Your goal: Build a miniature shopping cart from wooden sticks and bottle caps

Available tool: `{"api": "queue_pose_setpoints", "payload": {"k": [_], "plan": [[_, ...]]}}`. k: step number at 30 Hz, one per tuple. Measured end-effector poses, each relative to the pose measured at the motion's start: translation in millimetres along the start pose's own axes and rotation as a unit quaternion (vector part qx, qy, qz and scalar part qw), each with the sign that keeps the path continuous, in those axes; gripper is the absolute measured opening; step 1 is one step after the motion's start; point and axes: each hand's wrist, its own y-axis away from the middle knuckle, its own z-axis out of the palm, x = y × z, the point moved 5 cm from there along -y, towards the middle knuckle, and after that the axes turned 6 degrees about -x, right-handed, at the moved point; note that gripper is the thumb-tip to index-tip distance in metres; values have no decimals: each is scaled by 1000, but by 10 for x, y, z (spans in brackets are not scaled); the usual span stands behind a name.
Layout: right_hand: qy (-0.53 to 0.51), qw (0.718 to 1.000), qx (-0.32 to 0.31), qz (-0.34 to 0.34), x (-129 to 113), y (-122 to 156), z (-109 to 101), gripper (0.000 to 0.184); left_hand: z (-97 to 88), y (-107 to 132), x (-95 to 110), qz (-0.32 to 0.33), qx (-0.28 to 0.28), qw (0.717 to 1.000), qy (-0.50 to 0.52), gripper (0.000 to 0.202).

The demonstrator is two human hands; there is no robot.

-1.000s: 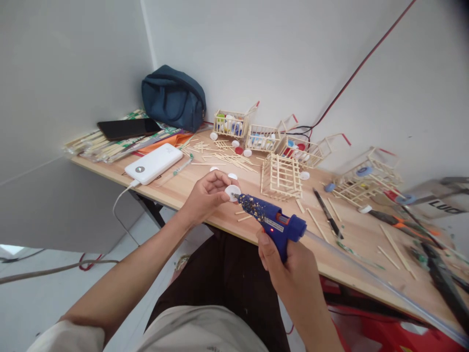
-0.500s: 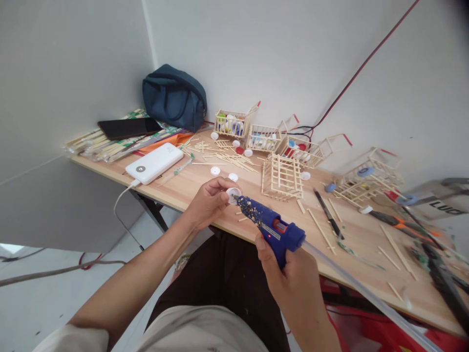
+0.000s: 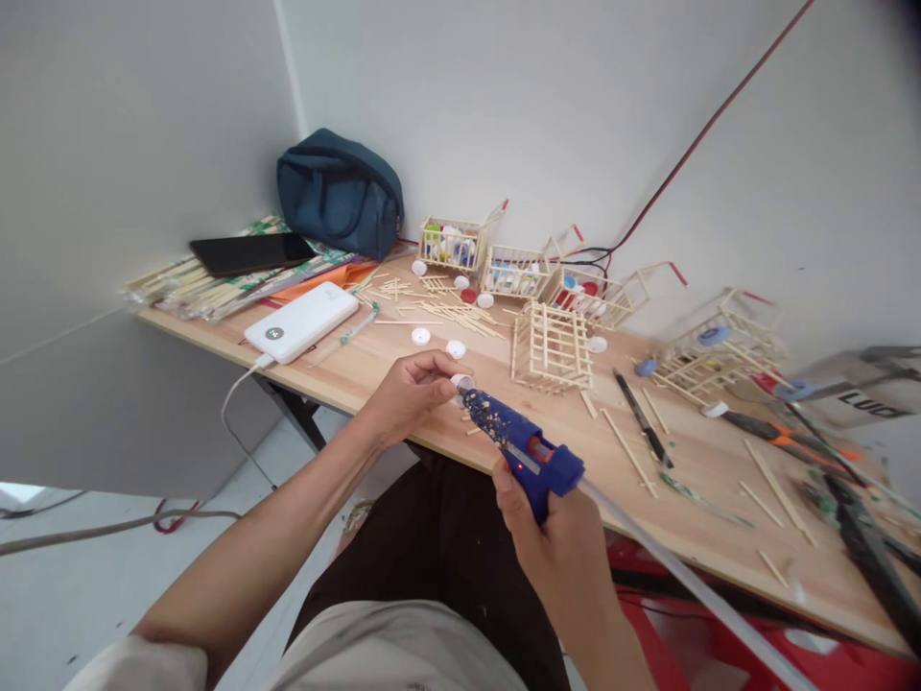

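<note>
Above the table's front edge, my left hand (image 3: 413, 393) pinches a white bottle cap (image 3: 464, 384) between thumb and fingers. My right hand (image 3: 551, 537) is wrapped round the handle of a blue glue gun (image 3: 529, 456), whose barrel is speckled with glue and debris. The nozzle points left and meets the cap; whether it touches the inside is hard to see. A long clear glue stick (image 3: 691, 576) sticks out of the gun's back toward the lower right. Two white caps (image 3: 421, 336) lie on the table just beyond my left hand.
Small stick-built carts (image 3: 452, 245) stand along the wall, near a stick basket frame (image 3: 553, 347). Loose sticks (image 3: 460, 312), a black pen-like knife (image 3: 643, 417) and pliers (image 3: 777, 437) lie about. Leftward are a white power bank (image 3: 302, 321), a phone (image 3: 250, 252) and a blue bag (image 3: 342, 192).
My right hand and the glue gun have shifted slightly left and down. The cap in my left hand has turned more edge-on. The whole view has moved a little.
</note>
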Motion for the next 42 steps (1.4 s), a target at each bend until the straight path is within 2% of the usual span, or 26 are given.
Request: {"api": "queue_pose_setpoints", "payload": {"k": [3, 6, 9, 12, 14, 17, 19, 22, 27, 30, 33, 36, 39, 42], "plan": [[75, 995, -29, -63, -13, -64, -95, 24, 9, 15, -55, -73, 1, 996, 43, 43], [101, 992, -57, -52, 41, -123, -175, 18, 21, 27, -80, -120, -11, 991, 64, 44], [56, 996, -64, -20, 141, -118, -155, 24, 28, 8, -50, -99, -27, 994, 39, 41], [-96, 988, -95, 70, 256, -31, 26, 40, 43, -17, 13, -42, -38, 998, -19, 32], [-241, 955, -102, 141, 280, 49, 175, 43, 59, -22, 47, -14, -42, 997, -58, 27], [-437, 869, -80, 217, 242, 131, 326, 42, 92, -14, 89, 22, -51, 993, -103, 27], [-520, 814, -73, 248, 210, 147, 375, 40, 112, -5, 98, 30, -54, 991, -115, 31], [-601, 747, -80, 272, 198, 138, 398, 38, 134, 2, 102, 32, -43, 991, -126, 40], [-706, 637, -119, 285, 214, 132, 411, 35, 213, 4, 132, 28, -40, 990, -136, 40], [-733, 605, -133, 283, 219, 126, 391, 32, 235, 17, 124, -7, -34, 993, -111, 47], [-729, 611, -132, 277, 237, 118, 368, 32, 234, 37, 114, -32, -22, 990, -136, 43], [-698, 652, -126, 268, 274, 119, 369, 35, 243, 56, 121, -43, -9, 986, -163, 35], [-624, 735, -107, 243, 341, 117, 349, 39, 253, 80, 126, -81, 10, 986, -149, 32], [-484, 851, -98, 182, 403, 89, 250, 41, 246, 112, 124, -143, 18, 981, -130, 32]]}}
